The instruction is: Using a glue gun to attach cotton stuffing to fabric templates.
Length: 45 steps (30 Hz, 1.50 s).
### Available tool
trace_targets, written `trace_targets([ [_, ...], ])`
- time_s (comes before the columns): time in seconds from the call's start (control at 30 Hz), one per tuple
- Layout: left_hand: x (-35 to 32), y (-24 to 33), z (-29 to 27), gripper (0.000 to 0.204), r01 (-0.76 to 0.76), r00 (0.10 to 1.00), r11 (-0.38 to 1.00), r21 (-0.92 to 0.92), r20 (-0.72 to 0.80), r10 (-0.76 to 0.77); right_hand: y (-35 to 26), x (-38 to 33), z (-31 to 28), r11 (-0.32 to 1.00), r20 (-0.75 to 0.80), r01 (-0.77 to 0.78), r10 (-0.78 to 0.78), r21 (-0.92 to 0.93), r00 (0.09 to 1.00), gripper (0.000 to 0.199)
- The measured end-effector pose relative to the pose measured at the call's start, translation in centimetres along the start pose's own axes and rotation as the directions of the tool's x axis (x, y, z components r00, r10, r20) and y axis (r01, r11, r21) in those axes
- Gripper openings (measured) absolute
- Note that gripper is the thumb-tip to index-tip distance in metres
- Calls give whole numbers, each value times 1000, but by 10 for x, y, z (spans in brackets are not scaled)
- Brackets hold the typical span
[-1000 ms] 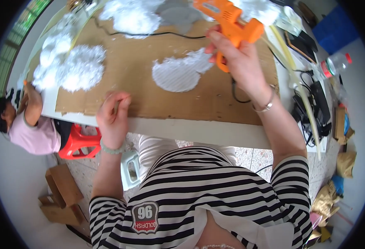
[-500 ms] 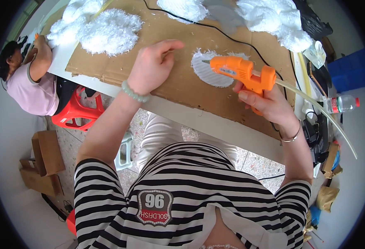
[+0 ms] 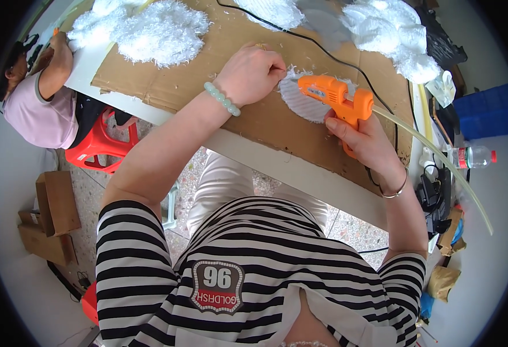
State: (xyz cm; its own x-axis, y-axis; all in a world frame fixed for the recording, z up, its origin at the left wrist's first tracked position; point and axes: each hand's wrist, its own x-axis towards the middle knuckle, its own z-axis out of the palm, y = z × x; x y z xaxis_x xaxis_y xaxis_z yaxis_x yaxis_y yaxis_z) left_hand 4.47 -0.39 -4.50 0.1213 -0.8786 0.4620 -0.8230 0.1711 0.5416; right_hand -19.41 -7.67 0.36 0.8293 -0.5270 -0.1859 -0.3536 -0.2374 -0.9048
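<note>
- Lying flat on a sheet of brown cardboard (image 3: 207, 87), a white fluffy disc (image 3: 303, 98) sat between the two hands, near the middle of the worktop.
- An orange glue gun (image 3: 337, 98) lay over the disc's right part, its long axis running roughly left to right, nozzle pointing left across the disc toward the left hand.
- The right hand (image 3: 366, 141) was clenched around the gun's handle from below and to the right; the disc lay up and left of that grip.
- The left hand (image 3: 251, 72) rested at the disc's left edge, fingers curled under. It seemed to pinch or press the fringe there, but whether it gripped anything could not be told.
- Both hands were about equally close to the disc, the left touching it and the right reaching it only through the gun.
- A pale glue stick (image 3: 439, 162) trailed from the gun's rear toward the right, and a black cord (image 3: 323, 49) ran across the cardboard above.
- The nozzle tip and any glue bead were too small to make out, and the gun hid part of the disc.
- Further out were heaps of white fluffy fibre (image 3: 161, 32), a plastic bottle (image 3: 470, 156) at right, and another person in a pink top (image 3: 40, 110) seated on a red stool (image 3: 100, 147) at left.
</note>
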Motion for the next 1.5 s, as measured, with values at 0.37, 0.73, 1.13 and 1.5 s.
trace_targets([
  [0.37, 4, 0, 4, 8, -11, 999, 1000, 0, -35, 11, 2, 8, 1, 995, -63, -99, 98, -5, 993, 21],
  [0.73, 8, 2, 6, 10, 73, 997, 997, -15, 3, -73, 5, 8, -5, 997, 13, -71, 71, -5, 997, 22],
  [1.13, 7, 1, 5, 13, 80, 997, 997, -19, -16, -80, -3, -4, -9, 998, 74, -56, 57, -19, 996, 18],
  [1.5, -24, 27, -20, 5, 24, 999, 985, 172, -28, -19, 4, -9, -31, 956, -26, 95, -92, 276, 995, 21],
])
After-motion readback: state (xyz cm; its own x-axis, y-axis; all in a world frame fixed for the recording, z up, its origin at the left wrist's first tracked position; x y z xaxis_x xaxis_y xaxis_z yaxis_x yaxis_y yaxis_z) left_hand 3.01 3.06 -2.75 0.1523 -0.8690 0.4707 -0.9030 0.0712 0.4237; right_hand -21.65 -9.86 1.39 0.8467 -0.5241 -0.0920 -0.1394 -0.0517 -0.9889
